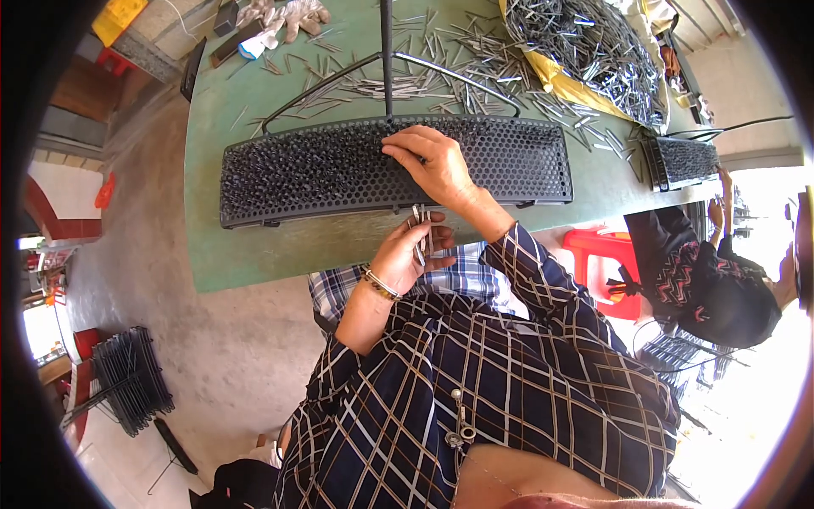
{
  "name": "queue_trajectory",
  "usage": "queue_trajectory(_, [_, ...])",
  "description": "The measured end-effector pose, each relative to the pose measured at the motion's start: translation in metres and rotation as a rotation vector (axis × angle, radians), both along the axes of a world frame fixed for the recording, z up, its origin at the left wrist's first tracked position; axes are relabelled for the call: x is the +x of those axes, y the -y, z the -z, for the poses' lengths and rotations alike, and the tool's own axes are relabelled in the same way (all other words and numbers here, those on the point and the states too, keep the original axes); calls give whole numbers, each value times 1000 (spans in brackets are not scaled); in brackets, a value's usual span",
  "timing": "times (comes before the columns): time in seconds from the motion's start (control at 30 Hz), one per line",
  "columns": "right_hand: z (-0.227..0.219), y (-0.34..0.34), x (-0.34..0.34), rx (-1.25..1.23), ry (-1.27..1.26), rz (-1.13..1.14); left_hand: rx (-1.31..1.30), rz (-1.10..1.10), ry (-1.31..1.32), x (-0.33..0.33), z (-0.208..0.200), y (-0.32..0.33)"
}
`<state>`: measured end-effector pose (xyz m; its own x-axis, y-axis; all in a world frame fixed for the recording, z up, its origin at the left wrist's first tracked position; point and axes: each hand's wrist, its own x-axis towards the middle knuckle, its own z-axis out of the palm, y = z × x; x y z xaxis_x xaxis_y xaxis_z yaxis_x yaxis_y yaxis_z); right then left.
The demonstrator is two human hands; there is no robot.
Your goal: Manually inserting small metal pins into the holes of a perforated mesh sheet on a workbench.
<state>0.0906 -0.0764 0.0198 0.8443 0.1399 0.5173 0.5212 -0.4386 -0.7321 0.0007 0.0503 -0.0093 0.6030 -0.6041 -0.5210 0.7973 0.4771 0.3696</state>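
Note:
A long black perforated panel point(500, 161) lies across the green table in front of me. Dark small pieces crowd the holes over its left part, while the holes toward the right look bare. My right hand point(441, 170) is over the middle of the panel, thumb and fingers pinched together at its surface; whatever is between the fingertips is too small to make out. Below the panel's near edge, my left hand point(407, 250) is palm up, its fingers curled around several thin metal strips point(421, 237).
Loose metal strips point(390, 87) lie scattered behind the panel, near a black rod frame point(387, 59). A yellow-edged sack point(585, 59) holds a heap of strips. Gloves point(297, 17) rest at the far left. On the right, a co-worker point(721, 288) reaches to another panel point(685, 159), beside a red stool point(598, 246).

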Motion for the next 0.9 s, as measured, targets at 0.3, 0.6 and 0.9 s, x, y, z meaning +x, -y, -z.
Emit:
queue_trajectory(0.3, [6,-2,2,-209,212,-20,-20,29,78,1,-2,-4])
queue_trajectory(0.6, [9,-1,2,-282,222,-113,-56,-17,97,0,2,-4])
queue_trajectory(0.9, [0,3,3,-385,206,-98,-30,-74,158,1,1,-3])
